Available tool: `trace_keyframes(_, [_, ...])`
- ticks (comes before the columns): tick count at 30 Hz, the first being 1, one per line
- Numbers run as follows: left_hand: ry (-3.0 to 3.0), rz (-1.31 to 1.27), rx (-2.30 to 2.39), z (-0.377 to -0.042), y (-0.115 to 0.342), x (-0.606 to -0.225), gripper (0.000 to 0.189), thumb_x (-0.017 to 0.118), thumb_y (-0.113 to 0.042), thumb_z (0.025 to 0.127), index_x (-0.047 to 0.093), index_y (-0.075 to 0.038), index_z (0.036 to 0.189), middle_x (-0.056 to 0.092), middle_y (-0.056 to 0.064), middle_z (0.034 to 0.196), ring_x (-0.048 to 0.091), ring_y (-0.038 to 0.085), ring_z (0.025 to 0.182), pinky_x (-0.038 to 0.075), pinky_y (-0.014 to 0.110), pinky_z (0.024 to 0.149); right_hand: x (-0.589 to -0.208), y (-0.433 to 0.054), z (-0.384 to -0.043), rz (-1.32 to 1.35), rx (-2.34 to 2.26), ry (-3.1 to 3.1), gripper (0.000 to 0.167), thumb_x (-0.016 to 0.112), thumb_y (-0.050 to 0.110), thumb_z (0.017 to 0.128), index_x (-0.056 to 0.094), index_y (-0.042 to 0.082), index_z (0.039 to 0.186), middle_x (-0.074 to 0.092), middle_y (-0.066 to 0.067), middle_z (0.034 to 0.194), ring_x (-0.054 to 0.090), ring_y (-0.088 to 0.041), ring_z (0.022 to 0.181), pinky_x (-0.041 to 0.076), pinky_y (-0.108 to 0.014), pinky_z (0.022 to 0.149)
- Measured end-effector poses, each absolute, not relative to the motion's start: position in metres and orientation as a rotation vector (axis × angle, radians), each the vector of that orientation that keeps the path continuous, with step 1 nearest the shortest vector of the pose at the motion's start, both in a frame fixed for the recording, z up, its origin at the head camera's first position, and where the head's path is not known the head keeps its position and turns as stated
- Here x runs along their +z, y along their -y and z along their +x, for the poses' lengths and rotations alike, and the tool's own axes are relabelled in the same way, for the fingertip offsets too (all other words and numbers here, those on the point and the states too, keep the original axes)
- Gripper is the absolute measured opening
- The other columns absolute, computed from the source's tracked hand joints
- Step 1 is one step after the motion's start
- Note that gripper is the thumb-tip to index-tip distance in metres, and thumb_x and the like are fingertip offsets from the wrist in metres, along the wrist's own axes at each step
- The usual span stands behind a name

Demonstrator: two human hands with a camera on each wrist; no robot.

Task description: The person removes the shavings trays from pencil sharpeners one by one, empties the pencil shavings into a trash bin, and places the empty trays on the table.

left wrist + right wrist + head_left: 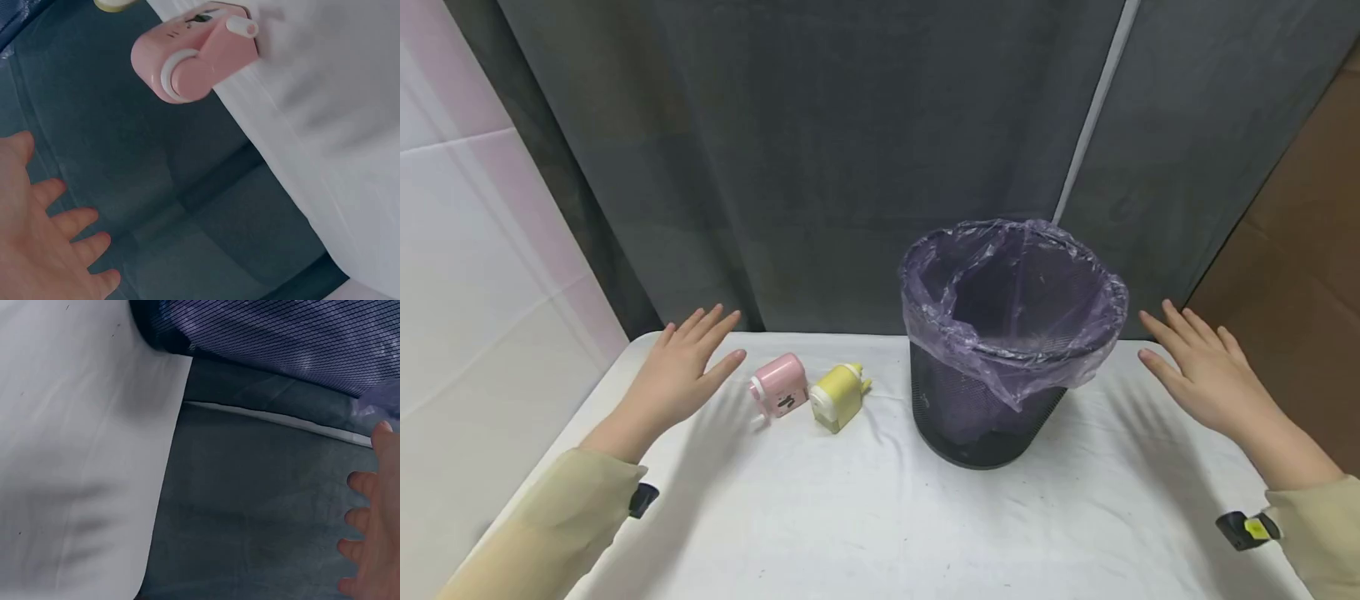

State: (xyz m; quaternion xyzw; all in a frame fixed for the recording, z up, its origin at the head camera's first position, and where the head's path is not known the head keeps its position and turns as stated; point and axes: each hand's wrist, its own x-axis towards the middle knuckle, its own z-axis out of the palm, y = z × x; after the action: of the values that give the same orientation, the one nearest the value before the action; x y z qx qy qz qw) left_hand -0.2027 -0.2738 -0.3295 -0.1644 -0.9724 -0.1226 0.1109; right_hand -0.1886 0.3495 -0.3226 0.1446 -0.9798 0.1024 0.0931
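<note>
My left hand (679, 379) hovers over the table's left side with its fingers spread and nothing in it. Just right of it is a pink hand-crank pencil sharpener (781, 385) with a white crank knob; the left wrist view shows the crank side of this pink sharpener (194, 53). A yellow pencil sharpener (838, 397) stands close beside the pink one. On the far side, my right hand (1213, 379) is held up with fingers apart, also holding nothing. Between the hands stands a black mesh wastebasket (977, 417), lined with a purple plastic bag (1000, 367) folded over its rim.
A white cloth covers the table (850, 517). Behind its back edge hangs a dark grey curtain (850, 167) with a pale vertical strip. A white and pink panel (490, 233) rises on the left, and a brown panel (1300, 233) on the right.
</note>
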Motion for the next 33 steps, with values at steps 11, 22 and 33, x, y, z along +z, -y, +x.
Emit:
trace_keyframes(11, [2.792, -0.503, -0.378, -0.194, 0.252, -0.331, 0.059, 0.050, -0.040, 0.098, 0.039, -0.005, 0.145, 0.038, 0.024, 0.145, 0.027, 0.044, 0.136, 0.013, 0.059, 0.110, -0.319, -0.338, -0.177, 0.441, 0.349, 2.790, 0.057, 0.039, 0.034, 0.103, 0.024, 0.008, 0.152, 0.007, -0.016, 0.158, 0.003, -0.034, 0.144, -0.005, -0.057, 0.111])
trace_keyframes(22, [2.734, -0.506, -0.498, -0.190, 0.231, -0.334, 0.055, 0.051, -0.039, 0.098, 0.045, -0.004, 0.141, 0.050, 0.020, 0.136, 0.042, 0.041, 0.125, 0.028, 0.058, 0.104, -0.314, -0.326, -0.165, 0.400, 0.435, 2.667, 0.049, 0.043, 0.028, 0.103, 0.038, 0.005, 0.145, 0.023, -0.017, 0.155, 0.018, -0.040, 0.139, 0.010, -0.065, 0.105])
trace_keyframes(33, [2.789, -0.445, -0.655, -0.187, 0.207, -0.338, 0.051, 0.054, -0.035, 0.097, 0.047, -0.007, 0.140, 0.050, 0.020, 0.136, 0.043, 0.039, 0.126, 0.032, 0.056, 0.102, -0.314, -0.309, -0.151, 0.406, 0.568, 2.470, 0.044, 0.046, 0.025, 0.102, 0.047, 0.003, 0.139, 0.037, -0.019, 0.147, 0.029, -0.039, 0.134, 0.014, -0.066, 0.103])
